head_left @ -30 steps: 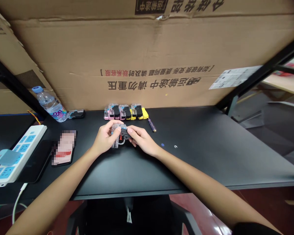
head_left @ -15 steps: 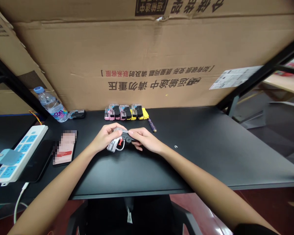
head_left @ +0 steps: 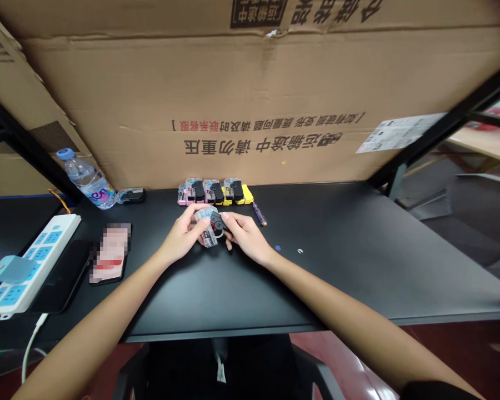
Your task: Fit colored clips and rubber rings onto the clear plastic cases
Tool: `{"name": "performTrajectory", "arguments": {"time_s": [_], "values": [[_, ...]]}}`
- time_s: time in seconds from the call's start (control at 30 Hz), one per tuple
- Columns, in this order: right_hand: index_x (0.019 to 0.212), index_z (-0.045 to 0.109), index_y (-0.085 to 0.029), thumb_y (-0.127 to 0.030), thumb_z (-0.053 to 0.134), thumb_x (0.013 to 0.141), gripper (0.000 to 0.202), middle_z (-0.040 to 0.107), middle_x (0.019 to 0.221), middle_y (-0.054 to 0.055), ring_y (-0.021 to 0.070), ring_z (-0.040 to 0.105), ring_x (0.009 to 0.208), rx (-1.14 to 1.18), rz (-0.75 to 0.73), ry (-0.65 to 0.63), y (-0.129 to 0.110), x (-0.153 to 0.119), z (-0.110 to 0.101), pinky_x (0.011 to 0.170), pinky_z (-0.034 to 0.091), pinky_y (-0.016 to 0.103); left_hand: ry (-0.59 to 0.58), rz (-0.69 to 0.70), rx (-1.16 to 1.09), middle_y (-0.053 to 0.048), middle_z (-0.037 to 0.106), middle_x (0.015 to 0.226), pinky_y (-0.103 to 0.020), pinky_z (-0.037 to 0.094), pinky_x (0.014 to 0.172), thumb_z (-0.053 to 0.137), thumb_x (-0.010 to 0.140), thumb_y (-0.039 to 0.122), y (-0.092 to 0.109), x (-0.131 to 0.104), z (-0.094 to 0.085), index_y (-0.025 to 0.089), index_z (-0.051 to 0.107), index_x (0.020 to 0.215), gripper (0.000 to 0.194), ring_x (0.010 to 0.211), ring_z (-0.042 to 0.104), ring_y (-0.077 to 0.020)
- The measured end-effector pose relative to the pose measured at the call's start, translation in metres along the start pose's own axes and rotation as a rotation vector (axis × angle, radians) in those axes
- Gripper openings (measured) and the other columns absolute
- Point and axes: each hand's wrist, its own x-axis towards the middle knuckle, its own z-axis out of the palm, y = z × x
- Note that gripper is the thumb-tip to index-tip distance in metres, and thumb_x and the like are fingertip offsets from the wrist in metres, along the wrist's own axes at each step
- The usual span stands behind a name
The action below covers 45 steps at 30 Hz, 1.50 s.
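Note:
Between both hands is a small clear-and-black device (head_left: 210, 226) with a red part and a pale loop at its lower edge, held above the black table (head_left: 316, 289). My left hand (head_left: 184, 232) grips its clear, labelled side with the thumb on top. My right hand (head_left: 244, 233) pinches its black side, thumb on top and fingers partly hidden underneath. Behind the hands stands a row of several similar pink, yellow and black devices (head_left: 212, 191). A purple screwdriver (head_left: 259, 214) lies at the row's right end.
At the left are a water bottle (head_left: 87, 180), another black device (head_left: 131, 195), a phone (head_left: 110, 253), a white power strip (head_left: 37, 258) and a black slab (head_left: 62, 275). A small white piece (head_left: 300, 251) and a blue piece (head_left: 278, 248) lie right of my hands. Cardboard (head_left: 250, 83) stands behind.
The held device has turned more upright and shifted slightly right, its clear side now facing up more. Both hands moved with it. A small blue piece now shows by the right forearm.

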Motion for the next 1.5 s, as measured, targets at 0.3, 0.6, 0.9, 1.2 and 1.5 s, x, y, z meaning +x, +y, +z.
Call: {"name": "performTrajectory", "arguments": {"time_s": [0.3,0.6,0.9,1.2,1.5], "values": [[0.095,0.064,-0.018,-0.075,0.059,0.098,0.057,0.036,0.062,-0.01,0.0078,0.04,0.043,0.057,0.035,-0.097,-0.001,-0.002,-0.005,0.041,0.042,0.023,-0.092,-0.019,-0.086,-0.006,0.075,0.101,-0.03,0.065,0.068,0.081,0.091,0.055,0.003,0.001,-0.007,0.02,0.061,0.126,0.053,0.084,0.078,-0.0211],[0.085,0.057,-0.021,-0.075,0.062,0.097,0.056,0.037,0.06,-0.01,0.0077,0.038,0.043,0.09,0.054,-0.124,-0.002,0.001,-0.008,0.041,0.043,0.023,-0.045,0.021,0.023,-0.01,0.079,0.111,-0.035,0.066,0.078,0.078,0.093,0.056,0.004,-0.004,-0.003,0.02,0.061,0.13,0.054,0.091,0.08,-0.0247],[0.083,0.056,-0.021,-0.075,0.058,0.099,0.057,0.039,0.059,-0.009,0.0084,0.042,0.042,0.038,0.046,-0.125,-0.002,0.0,-0.009,0.043,0.043,0.024,-0.026,0.035,0.085,-0.008,0.08,0.107,-0.032,0.064,0.075,0.076,0.095,0.052,0.007,-0.006,0.0,0.02,0.063,0.127,0.047,0.085,0.08,-0.0224],[0.073,0.05,-0.021,-0.072,0.057,0.102,0.059,0.039,0.058,-0.009,0.007,0.044,0.043,-0.035,0.082,-0.251,0.005,0.007,-0.029,0.045,0.046,0.022,-0.136,-0.063,0.017,-0.003,0.075,0.087,-0.026,0.057,0.061,0.078,0.093,0.051,0.01,-0.003,0.0,0.018,0.068,0.124,0.047,0.069,0.071,-0.0166],[0.071,0.05,-0.021,-0.073,0.06,0.1,0.06,0.035,0.054,-0.01,0.0059,0.034,0.04,-0.023,0.117,-0.259,0.012,0.011,-0.029,0.042,0.047,0.022,-0.115,-0.18,-0.062,-0.001,0.071,0.086,-0.024,0.05,0.059,0.07,0.095,0.056,0.006,0.003,-0.004,0.02,0.073,0.117,0.043,0.069,0.064,-0.0161]]}}
